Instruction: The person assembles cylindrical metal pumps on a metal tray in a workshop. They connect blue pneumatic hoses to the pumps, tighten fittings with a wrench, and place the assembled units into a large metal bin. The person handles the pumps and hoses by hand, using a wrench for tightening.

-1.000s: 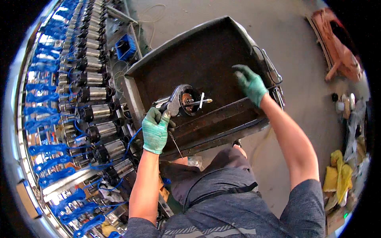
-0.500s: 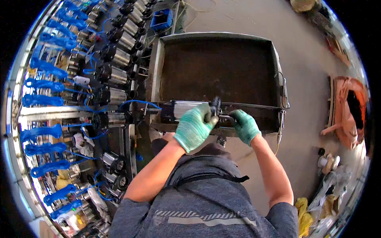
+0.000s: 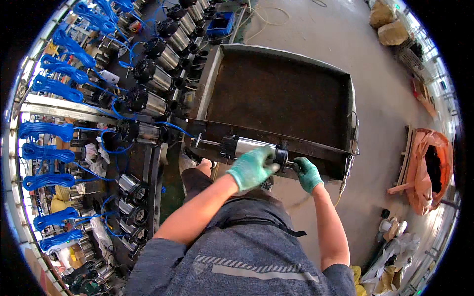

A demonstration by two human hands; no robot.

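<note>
A cylindrical motor (image 3: 249, 146) with a bright steel body and black ends lies across the front of the metal tray. My left hand (image 3: 253, 167), in a green glove, is curled against its right black end, thumb and fingers bent round it and slightly blurred. A short metal shaft (image 3: 291, 164) sticks out of that end. Round the shaft's outer part close the gloved fingers of my right hand (image 3: 308, 175); their tips are partly hidden. At the motor's left end a thin metal rod with a crosspiece (image 3: 199, 140) extends toward a blue cable (image 3: 175, 129).
The deep tray (image 3: 213, 79) has raised metal walls and a dark stained floor. Rows of similar motors (image 3: 148, 102) and coiled blue cables (image 3: 47, 130) fill the left side. A blue bin (image 3: 220, 24) stands beyond. At right lies an orange sack (image 3: 422, 172).
The whole view has turned, so the tray and motor now slope down to the right. My left hand has shifted along the motor's black end; my right hand stays at the shaft.
</note>
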